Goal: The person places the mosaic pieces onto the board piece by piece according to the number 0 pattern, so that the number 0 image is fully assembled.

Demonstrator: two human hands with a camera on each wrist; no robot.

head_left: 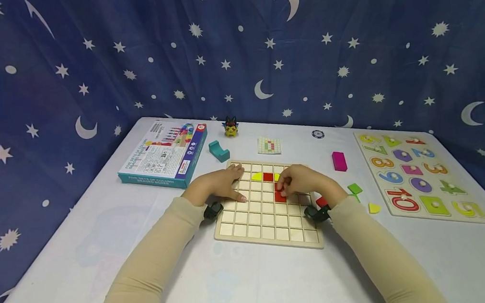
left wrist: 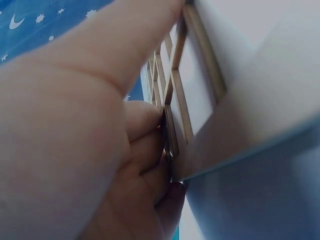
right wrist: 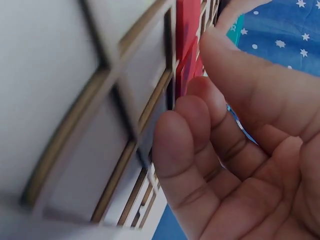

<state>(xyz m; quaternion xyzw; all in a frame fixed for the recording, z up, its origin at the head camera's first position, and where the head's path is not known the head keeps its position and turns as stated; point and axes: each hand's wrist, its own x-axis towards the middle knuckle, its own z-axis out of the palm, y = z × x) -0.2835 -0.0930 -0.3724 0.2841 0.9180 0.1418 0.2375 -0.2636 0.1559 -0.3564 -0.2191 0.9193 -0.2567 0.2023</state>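
Observation:
A wooden grid board (head_left: 250, 239) lies on the table between both hands. My left hand (head_left: 221, 183) rests on its left edge, thumb over the cells and fingers spread along the rim. Over the right part of the grid, my right hand (head_left: 300, 181) pinches a red square tile (right wrist: 188, 70) between thumb and fingertips, low at the cells. Another red square tile (head_left: 280, 197) lies in the cell just below. In an upper row sit a yellow quarter-round tile (head_left: 256, 176), a red square (head_left: 268, 176) and a second yellow piece (head_left: 277, 177), partly hidden by the hand.
Right of the board lie green tiles (head_left: 355, 189), a yellow tile (head_left: 374, 208), a red piece (head_left: 322, 202) by the right wrist, a magenta block (head_left: 339, 161) and a number puzzle (head_left: 404, 164). Behind are a pattern card (head_left: 269, 145), figurine (head_left: 230, 126), teal block (head_left: 219, 151) and box (head_left: 162, 153).

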